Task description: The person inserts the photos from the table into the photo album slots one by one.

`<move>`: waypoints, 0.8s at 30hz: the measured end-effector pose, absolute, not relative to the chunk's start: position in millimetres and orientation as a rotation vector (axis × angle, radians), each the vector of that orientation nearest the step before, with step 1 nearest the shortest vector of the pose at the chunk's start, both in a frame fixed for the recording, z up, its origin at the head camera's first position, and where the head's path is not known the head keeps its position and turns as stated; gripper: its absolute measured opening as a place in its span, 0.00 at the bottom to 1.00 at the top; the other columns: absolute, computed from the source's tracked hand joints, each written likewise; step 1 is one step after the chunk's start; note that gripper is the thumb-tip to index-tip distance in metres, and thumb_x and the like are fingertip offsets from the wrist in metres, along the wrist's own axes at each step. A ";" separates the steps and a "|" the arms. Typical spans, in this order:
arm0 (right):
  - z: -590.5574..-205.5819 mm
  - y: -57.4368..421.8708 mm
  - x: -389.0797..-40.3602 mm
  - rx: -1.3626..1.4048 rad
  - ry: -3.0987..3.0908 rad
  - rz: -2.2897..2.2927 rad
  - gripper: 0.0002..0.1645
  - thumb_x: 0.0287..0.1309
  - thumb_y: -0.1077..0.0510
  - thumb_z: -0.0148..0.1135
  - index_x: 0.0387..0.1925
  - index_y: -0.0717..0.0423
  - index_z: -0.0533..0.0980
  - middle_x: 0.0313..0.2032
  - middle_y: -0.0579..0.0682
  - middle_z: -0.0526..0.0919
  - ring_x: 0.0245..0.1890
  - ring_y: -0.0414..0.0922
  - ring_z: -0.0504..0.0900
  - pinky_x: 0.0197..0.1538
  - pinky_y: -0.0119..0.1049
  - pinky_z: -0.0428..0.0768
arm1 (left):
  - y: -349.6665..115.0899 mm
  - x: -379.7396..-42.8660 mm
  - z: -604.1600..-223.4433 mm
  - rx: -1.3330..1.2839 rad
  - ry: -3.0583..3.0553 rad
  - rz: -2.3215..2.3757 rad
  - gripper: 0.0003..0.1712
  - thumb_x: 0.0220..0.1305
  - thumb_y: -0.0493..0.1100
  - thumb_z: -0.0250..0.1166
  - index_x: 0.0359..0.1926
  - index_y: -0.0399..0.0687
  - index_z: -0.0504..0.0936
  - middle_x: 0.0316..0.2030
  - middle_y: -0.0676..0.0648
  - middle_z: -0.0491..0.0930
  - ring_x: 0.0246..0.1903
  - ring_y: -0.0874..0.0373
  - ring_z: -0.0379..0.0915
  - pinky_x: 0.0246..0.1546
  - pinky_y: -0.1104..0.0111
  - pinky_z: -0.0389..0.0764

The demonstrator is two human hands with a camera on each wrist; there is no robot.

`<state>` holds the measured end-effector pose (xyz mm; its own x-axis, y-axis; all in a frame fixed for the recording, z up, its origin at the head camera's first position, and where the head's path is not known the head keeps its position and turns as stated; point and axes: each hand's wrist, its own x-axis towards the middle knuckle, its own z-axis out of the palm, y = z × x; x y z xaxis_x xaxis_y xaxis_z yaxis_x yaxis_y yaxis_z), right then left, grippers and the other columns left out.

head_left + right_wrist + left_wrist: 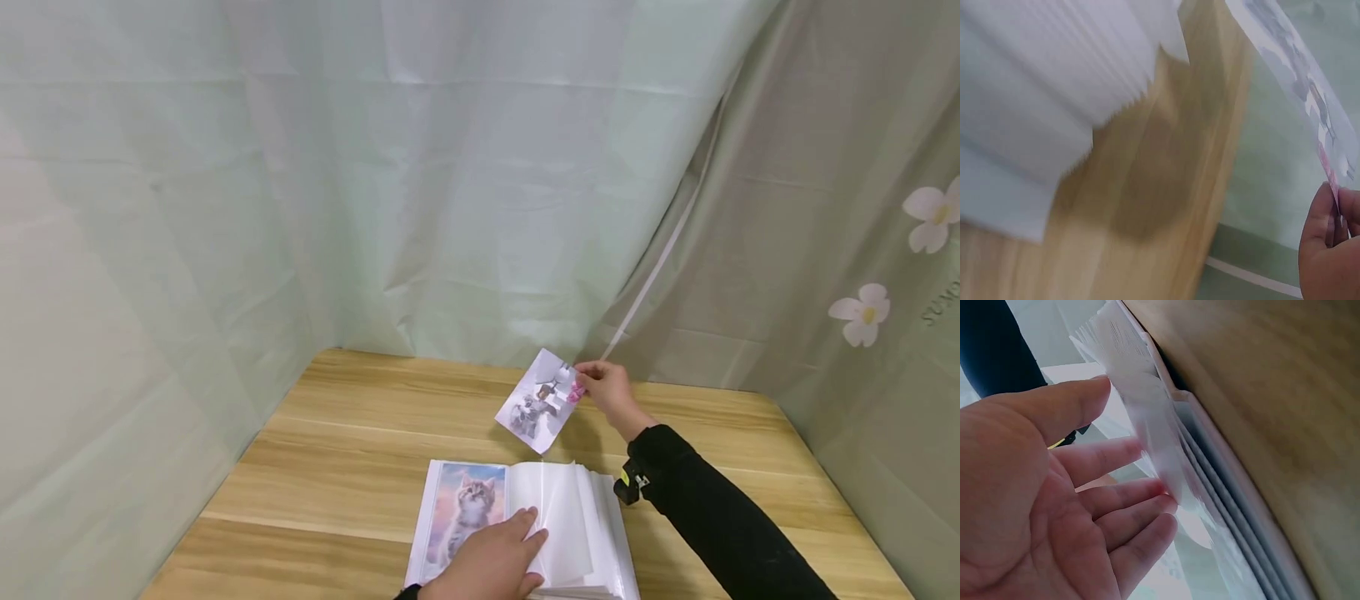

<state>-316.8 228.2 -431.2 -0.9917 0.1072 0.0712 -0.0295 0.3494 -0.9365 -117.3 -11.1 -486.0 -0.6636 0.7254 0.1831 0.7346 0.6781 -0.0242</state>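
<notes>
An open photo album (551, 521) with clear pocket pages lies at the table's near edge. On its left side shows a kitten picture (468, 504) against a pink and blue sky. My left hand (491, 558) rests with extended fingers on the pages near the spine; in the left wrist view its fingertips (1163, 487) touch the clear sleeves. Beyond the album, my right hand (609, 393) pinches a photo print (538, 404) by its right edge, held tilted above the table. Grey animals and a pink patch show on the print. The right wrist view shows thumb and fingers on its pink corner.
The wood-grain table (315, 467) extends around the album. Pale green curtains (450, 208) hang behind and at both sides, with white flowers (859, 315) on the right one. The album's page edges (1116, 69) fan out close to the right wrist camera.
</notes>
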 end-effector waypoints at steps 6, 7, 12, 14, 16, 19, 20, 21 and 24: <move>-442.5 225.0 -315.5 -0.149 -2.474 1.745 0.12 0.66 0.69 0.60 0.48 0.71 0.80 0.41 0.61 0.80 0.34 0.45 0.77 0.47 0.45 0.85 | -9.7 -117.6 -487.4 -1.200 -2.714 -0.084 0.30 0.62 0.62 0.67 0.61 0.55 0.82 0.63 0.46 0.76 0.58 0.58 0.76 0.45 0.71 0.81; -443.2 224.7 -314.9 -0.158 -2.478 1.741 0.12 0.66 0.69 0.60 0.48 0.71 0.80 0.42 0.61 0.80 0.34 0.45 0.77 0.47 0.46 0.85 | -9.5 -117.4 -487.0 -1.201 -2.710 -0.083 0.30 0.62 0.62 0.67 0.61 0.55 0.82 0.62 0.46 0.76 0.58 0.58 0.76 0.45 0.72 0.81; -446.4 225.0 -312.5 -0.179 -2.499 1.742 0.11 0.66 0.68 0.60 0.48 0.69 0.81 0.43 0.62 0.80 0.36 0.47 0.77 0.50 0.48 0.84 | -9.8 -116.5 -484.3 -1.203 -2.719 -0.080 0.30 0.62 0.62 0.67 0.61 0.55 0.82 0.62 0.46 0.76 0.58 0.59 0.76 0.45 0.71 0.81; -447.9 225.9 -311.8 -0.180 -2.508 1.744 0.11 0.67 0.68 0.60 0.48 0.70 0.80 0.42 0.62 0.80 0.36 0.47 0.78 0.51 0.48 0.84 | -9.9 -116.5 -483.9 -1.203 -2.731 -0.080 0.30 0.63 0.62 0.67 0.61 0.55 0.82 0.62 0.47 0.76 0.58 0.59 0.75 0.45 0.71 0.81; -449.2 227.1 -311.5 -0.188 -2.513 1.749 0.11 0.66 0.69 0.60 0.48 0.69 0.81 0.41 0.60 0.80 0.35 0.47 0.78 0.49 0.45 0.85 | -9.8 -116.7 -484.0 -1.203 -2.740 -0.081 0.30 0.63 0.62 0.66 0.61 0.55 0.81 0.63 0.47 0.76 0.59 0.59 0.75 0.46 0.71 0.81; -450.8 229.1 -311.2 -0.173 -2.531 1.757 0.11 0.65 0.70 0.61 0.47 0.70 0.81 0.40 0.59 0.81 0.34 0.45 0.78 0.43 0.37 0.85 | -9.6 -117.2 -484.2 -1.199 -2.738 -0.081 0.30 0.63 0.62 0.66 0.61 0.56 0.81 0.62 0.47 0.76 0.58 0.59 0.75 0.45 0.71 0.81; -451.2 229.9 -311.4 -0.165 -2.535 1.766 0.11 0.65 0.70 0.61 0.47 0.71 0.81 0.39 0.59 0.81 0.33 0.45 0.78 0.41 0.35 0.85 | -9.6 -117.2 -484.2 -1.198 -2.736 -0.082 0.29 0.63 0.62 0.66 0.61 0.55 0.81 0.62 0.47 0.76 0.58 0.59 0.75 0.45 0.71 0.81; -451.6 231.1 -311.2 -0.157 -2.543 1.770 0.11 0.64 0.71 0.61 0.47 0.71 0.80 0.39 0.59 0.81 0.32 0.44 0.78 0.39 0.34 0.85 | -9.4 -117.2 -484.3 -1.199 -2.733 -0.083 0.29 0.63 0.62 0.67 0.61 0.55 0.82 0.62 0.47 0.76 0.58 0.59 0.76 0.45 0.71 0.81; -452.1 235.1 -310.9 -0.113 -2.562 1.780 0.10 0.64 0.72 0.60 0.46 0.74 0.80 0.38 0.58 0.82 0.30 0.42 0.78 0.37 0.33 0.84 | -8.8 -117.2 -483.9 -1.203 -2.736 -0.089 0.30 0.63 0.62 0.67 0.61 0.55 0.81 0.62 0.47 0.76 0.58 0.59 0.76 0.46 0.70 0.81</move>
<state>-310.9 235.1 -452.1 -0.9972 0.0707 -0.0246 0.0478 0.3474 -0.9365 -117.2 -8.8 -483.9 -0.6665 0.7277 0.1621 0.7367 0.6762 -0.0065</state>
